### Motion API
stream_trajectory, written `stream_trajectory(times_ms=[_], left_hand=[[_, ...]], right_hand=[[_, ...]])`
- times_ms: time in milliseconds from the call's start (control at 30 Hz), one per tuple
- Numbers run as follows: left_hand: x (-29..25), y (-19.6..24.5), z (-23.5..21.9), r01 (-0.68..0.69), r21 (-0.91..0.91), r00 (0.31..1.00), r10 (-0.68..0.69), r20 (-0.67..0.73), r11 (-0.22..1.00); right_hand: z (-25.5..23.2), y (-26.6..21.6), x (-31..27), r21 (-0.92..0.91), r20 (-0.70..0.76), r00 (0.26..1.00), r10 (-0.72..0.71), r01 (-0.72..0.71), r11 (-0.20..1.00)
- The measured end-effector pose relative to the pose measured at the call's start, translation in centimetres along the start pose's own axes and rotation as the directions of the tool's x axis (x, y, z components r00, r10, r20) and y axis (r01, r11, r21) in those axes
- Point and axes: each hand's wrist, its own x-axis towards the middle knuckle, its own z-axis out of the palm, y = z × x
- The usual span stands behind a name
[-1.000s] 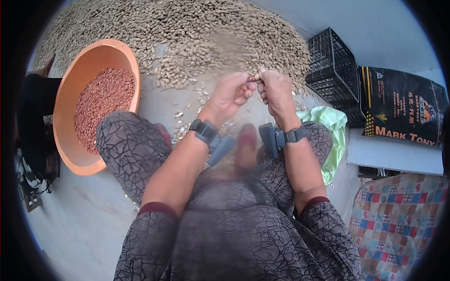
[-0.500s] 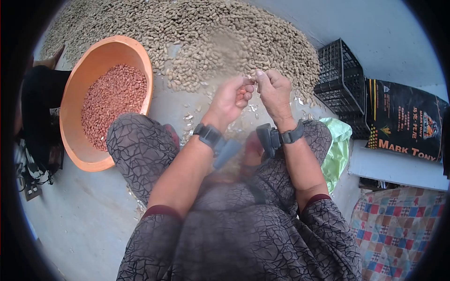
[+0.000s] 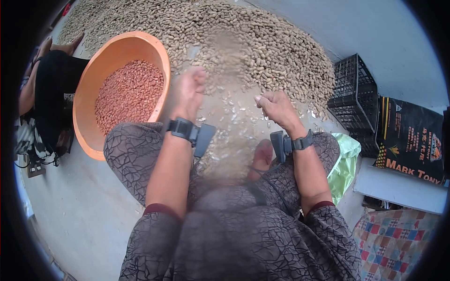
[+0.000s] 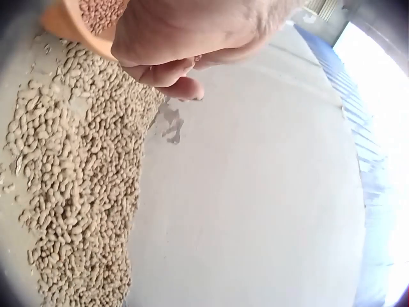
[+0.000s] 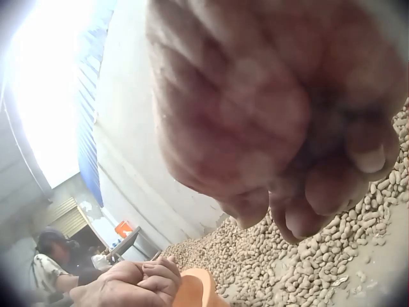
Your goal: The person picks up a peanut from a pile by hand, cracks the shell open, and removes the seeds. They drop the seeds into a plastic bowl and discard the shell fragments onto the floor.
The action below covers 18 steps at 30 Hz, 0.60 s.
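Observation:
My left hand, blurred, is beside the orange basin of reddish peanut kernels. Its fingers are curled; in the left wrist view a small reddish bit shows between the fingers of the hand, while the rest of its grasp is hidden. My right hand hovers over the floor in front of the heap of unshelled peanuts. In the right wrist view that hand has curled fingers, with nothing visible in them.
Shell bits litter the floor between the hands. A black crate, a black printed sack and a green bag lie at the right. Another person's dark-clothed leg is left of the basin.
My hands, together at first, have separated. The left has moved left toward the basin, with the reddish kernel at its fingertips no longer seen in the head view. The head view has shifted left.

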Motion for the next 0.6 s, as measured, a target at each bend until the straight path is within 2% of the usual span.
stream_trajectory(times_ms=[33,67,100,133,167,200,233,267,300,333,367,400,433,467,500,567,600], left_hand=[[1.2,1.8,-1.7,-0.154,0.005,0.984,0.154,-0.086,0.988],[2.2,4.1,-3.7,-0.249,0.013,0.965,0.25,-0.078,0.968],[1.5,6.3,-3.7,-0.364,0.272,0.849,0.438,-0.296,0.891],[1.0,8.2,-5.0,-0.3,0.665,0.712,0.624,-0.32,0.684],[0.5,9.3,-6.4,-0.12,0.924,0.567,0.789,-0.236,0.363],[0.2,9.3,-7.3,-0.119,0.926,0.571,0.788,-0.231,0.358],[0.1,9.1,-8.1,0.082,0.991,0.457,0.88,-0.13,0.104],[0.3,8.5,-8.6,0.305,0.943,0.364,0.931,0.017,-0.136],[0.4,7.7,-8.5,0.3,0.942,0.369,0.929,0.028,-0.148],[0.6,6.5,-8.3,-0.042,0.999,0.546,0.838,0.008,0.018],[0.8,5.6,-8.1,-0.333,0.909,0.698,0.714,0.06,0.25],[-0.4,4.4,-5.5,-0.429,0.824,0.789,0.598,0.141,0.371],[-2.3,2.8,-1.8,-0.486,0.718,0.845,0.477,0.241,0.498],[-3.8,1.3,1.1,-0.543,0.71,0.834,0.387,0.394,0.447],[-4.4,-0.7,2.6,-0.655,0.666,0.756,0.311,0.576,0.356],[-7.3,-3.5,6.3,-0.709,0.619,0.685,0.12,0.719,0.337],[-8.3,-4.8,7.4,-0.742,0.593,0.643,0.08,0.762,0.312]], right_hand=[[0.0,0.8,0.0,-0.009,-0.005,1.0,-0.018,0.018,1.0],[0.0,1.5,-0.1,-0.005,-0.01,1.0,-0.014,0.014,1.0],[-0.1,2.2,-0.2,0.005,-0.008,0.999,-0.034,0.034,0.999],[-0.2,2.6,-0.3,0.013,-0.004,0.999,-0.055,0.055,0.998],[-0.4,2.8,-0.5,0.017,-0.008,0.999,-0.049,0.049,0.999],[-0.6,2.7,-0.6,0.022,-0.018,1.0,-0.014,0.014,1.0],[-0.7,2.5,-0.8,0.03,-0.03,0.999,0.02,-0.019,0.999],[-0.9,2.1,-1.0,0.038,-0.035,0.999,0.024,-0.023,0.999],[-1.0,1.7,-1.2,0.113,-0.001,0.997,0.08,-0.08,0.99],[-1.1,1.3,-1.6,0.185,0.036,0.99,0.134,-0.138,0.973],[-1.3,1.1,-1.8,0.19,0.03,0.99,0.139,-0.142,0.971],[-1.3,0.9,-2.0,0.333,0.089,0.975,0.203,-0.222,0.916],[-1.4,0.6,-2.2,0.463,0.158,0.954,0.254,-0.299,0.834],[-1.4,0.4,-2.4,0.467,0.156,0.955,0.253,-0.297,0.833],[-1.4,0.1,-2.7,0.522,0.196,0.947,0.255,-0.321,0.79],[-1.4,-0.8,-3.2,0.574,0.226,0.941,0.251,-0.337,0.746],[-1.2,-1.3,-3.5,0.638,0.21,0.937,0.278,-0.347,0.688]])
